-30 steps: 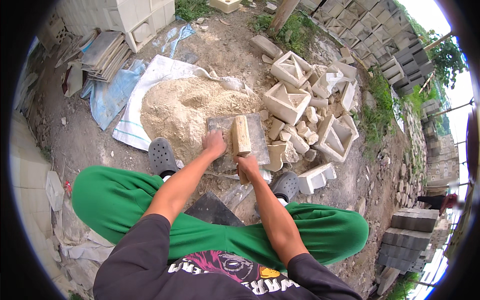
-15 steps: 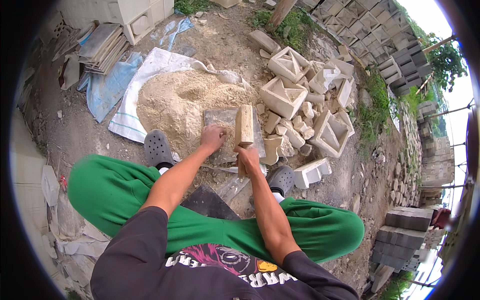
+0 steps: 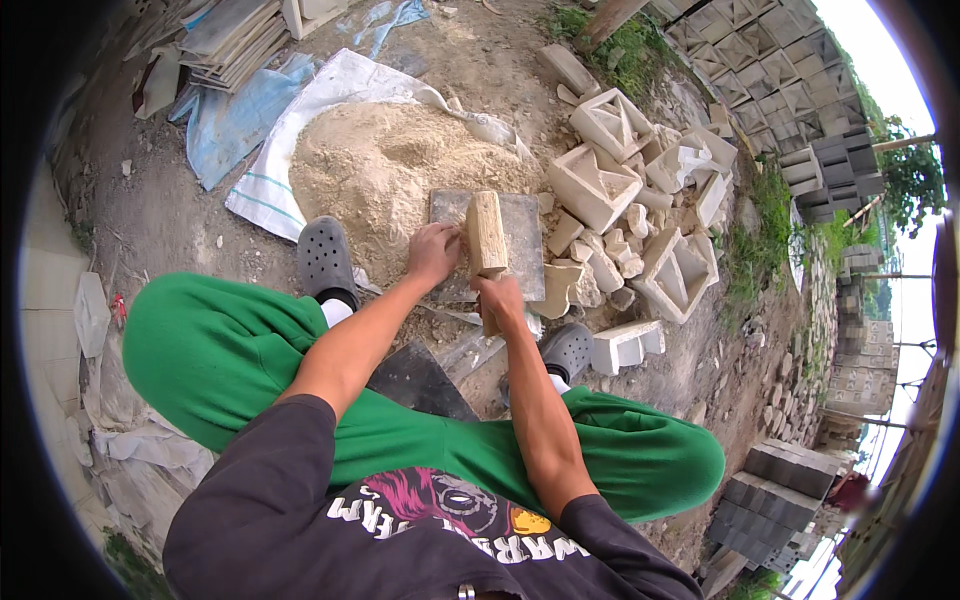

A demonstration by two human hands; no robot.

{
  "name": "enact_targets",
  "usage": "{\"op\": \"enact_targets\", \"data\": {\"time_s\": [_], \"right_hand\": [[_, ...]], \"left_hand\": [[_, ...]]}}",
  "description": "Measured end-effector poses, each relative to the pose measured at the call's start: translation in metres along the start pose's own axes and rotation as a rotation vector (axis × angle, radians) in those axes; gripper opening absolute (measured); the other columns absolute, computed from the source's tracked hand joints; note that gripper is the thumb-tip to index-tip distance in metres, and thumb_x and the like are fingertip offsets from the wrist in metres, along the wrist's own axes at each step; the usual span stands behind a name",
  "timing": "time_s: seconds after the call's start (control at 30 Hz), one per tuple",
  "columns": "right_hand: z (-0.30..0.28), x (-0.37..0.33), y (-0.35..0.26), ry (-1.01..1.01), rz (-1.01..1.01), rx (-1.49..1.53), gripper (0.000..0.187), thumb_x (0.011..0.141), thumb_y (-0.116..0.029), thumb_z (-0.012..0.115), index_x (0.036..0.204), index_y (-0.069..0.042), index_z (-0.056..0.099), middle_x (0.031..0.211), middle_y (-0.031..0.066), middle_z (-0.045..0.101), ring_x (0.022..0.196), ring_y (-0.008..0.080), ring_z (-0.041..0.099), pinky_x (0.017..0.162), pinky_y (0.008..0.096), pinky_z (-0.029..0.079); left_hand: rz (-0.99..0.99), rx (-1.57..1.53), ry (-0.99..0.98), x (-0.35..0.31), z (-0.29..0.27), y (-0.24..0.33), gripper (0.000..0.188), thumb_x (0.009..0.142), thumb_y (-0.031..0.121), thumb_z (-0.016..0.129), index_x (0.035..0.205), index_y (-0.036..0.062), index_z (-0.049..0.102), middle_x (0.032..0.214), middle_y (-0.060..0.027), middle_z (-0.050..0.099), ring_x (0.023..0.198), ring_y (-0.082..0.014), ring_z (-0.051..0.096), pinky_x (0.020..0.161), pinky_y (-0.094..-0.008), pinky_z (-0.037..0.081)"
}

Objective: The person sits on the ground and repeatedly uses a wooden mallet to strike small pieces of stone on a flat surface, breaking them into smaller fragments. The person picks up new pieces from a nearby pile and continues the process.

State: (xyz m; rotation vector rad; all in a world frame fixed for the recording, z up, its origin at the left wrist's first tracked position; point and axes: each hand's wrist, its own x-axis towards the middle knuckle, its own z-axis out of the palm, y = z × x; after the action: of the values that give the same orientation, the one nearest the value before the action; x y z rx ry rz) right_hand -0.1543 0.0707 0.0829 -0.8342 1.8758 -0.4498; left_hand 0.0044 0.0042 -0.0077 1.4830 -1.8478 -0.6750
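Observation:
My right hand [image 3: 498, 296] is wrapped round the handle of a wooden mallet with a thick block-shaped head [image 3: 487, 230]. The mallet head is over a flat dark grey slab [image 3: 522, 225]. Just left of it is my left hand [image 3: 434, 254], fingers curled in beside the head; whatever they grip, if anything, is hidden. Behind the slab lies a heap of pale crushed stone [image 3: 365, 165] on a white woven sack [image 3: 268, 207]. Right of the slab are broken pieces of pale block [image 3: 605, 260].
Hollow cast blocks [image 3: 596, 187] stand among the rubble on the right. My grey clogs [image 3: 326, 258] flank the work spot. A dark plate [image 3: 420, 378] lies between my legs. Stacked sheets [image 3: 235, 45] and a blue sack [image 3: 235, 125] are at the far left.
The mallet head has shifted left over the slab, closer to my left hand. My left hand stays by the slab's left side. The whole view has tilted slightly.

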Motion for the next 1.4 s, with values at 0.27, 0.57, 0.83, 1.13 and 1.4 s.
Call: {"op": "enact_targets", "data": {"time_s": [0.27, 0.57, 0.83, 1.13, 1.4], "right_hand": [[-0.012, -0.004, -0.032, 0.144, -0.184, -0.047, 0.029, 0.074, -0.027, 0.073, 0.074, 0.002, 0.069, 0.061, 0.0117, 0.066, 0.054, 0.0208, 0.067, 0.054, 0.0355, 0.053], [-0.013, -0.001, -0.021, 0.049, 0.001, 0.034, 0.027, 0.073, -0.022, 0.073, 0.077, 0.004, 0.068, 0.061, 0.0092, 0.064, 0.052, 0.0214, 0.066, 0.051, 0.0352, 0.052], [0.000, 0.009, 0.001, 0.093, -0.235, -0.194, 0.033, 0.074, -0.029, 0.075, 0.074, 0.003, 0.071, 0.062, 0.0129, 0.067, 0.053, 0.0230, 0.067, 0.054, 0.0366, 0.053], [-0.007, -0.014, -0.037, 0.074, -0.247, 0.021, 0.031, 0.075, -0.026, 0.074, 0.070, 0.004, 0.067, 0.059, 0.0104, 0.064, 0.052, 0.0196, 0.066, 0.052, 0.0353, 0.051], [0.010, 0.020, 0.019, 0.131, -0.107, -0.255, 0.037, 0.070, -0.029, 0.075, 0.081, 0.006, 0.071, 0.071, 0.0178, 0.070, 0.067, 0.0279, 0.071, 0.063, 0.0392, 0.055]], "left_hand": [[-0.026, 0.076, -0.017, -0.006, 0.006, 0.004, 0.026, 0.087, 0.022, 0.064, 0.109, 0.0091, 0.070, 0.121, -0.0085, 0.065, 0.125, -0.0305, 0.051, 0.109, -0.0466, 0.034], [-0.073, 0.121, -0.152, -0.003, -0.001, 0.012, 0.040, 0.087, 0.026, 0.065, 0.122, 0.0087, 0.065, 0.137, -0.0110, 0.057, 0.136, -0.0337, 0.043, 0.116, -0.0475, 0.028], [-0.050, 0.143, -0.114, -0.023, -0.006, 0.015, 0.077, 0.079, 0.028, 0.072, 0.146, 0.0055, 0.040, 0.154, -0.0219, 0.034, 0.146, -0.0395, 0.026, 0.120, -0.0514, 0.021], [0.054, 0.270, -0.179, -0.035, -0.024, 0.002, 0.085, 0.075, 0.029, 0.076, 0.147, 0.0053, 0.037, 0.154, -0.0236, 0.031, 0.146, -0.0418, 0.025, 0.117, -0.0522, 0.025], [0.004, 0.303, -0.303, -0.029, -0.026, 0.008, 0.092, 0.078, 0.036, 0.073, 0.154, 0.0078, 0.029, 0.161, -0.0226, 0.019, 0.150, -0.0394, 0.014, 0.121, -0.0499, 0.018]]}}
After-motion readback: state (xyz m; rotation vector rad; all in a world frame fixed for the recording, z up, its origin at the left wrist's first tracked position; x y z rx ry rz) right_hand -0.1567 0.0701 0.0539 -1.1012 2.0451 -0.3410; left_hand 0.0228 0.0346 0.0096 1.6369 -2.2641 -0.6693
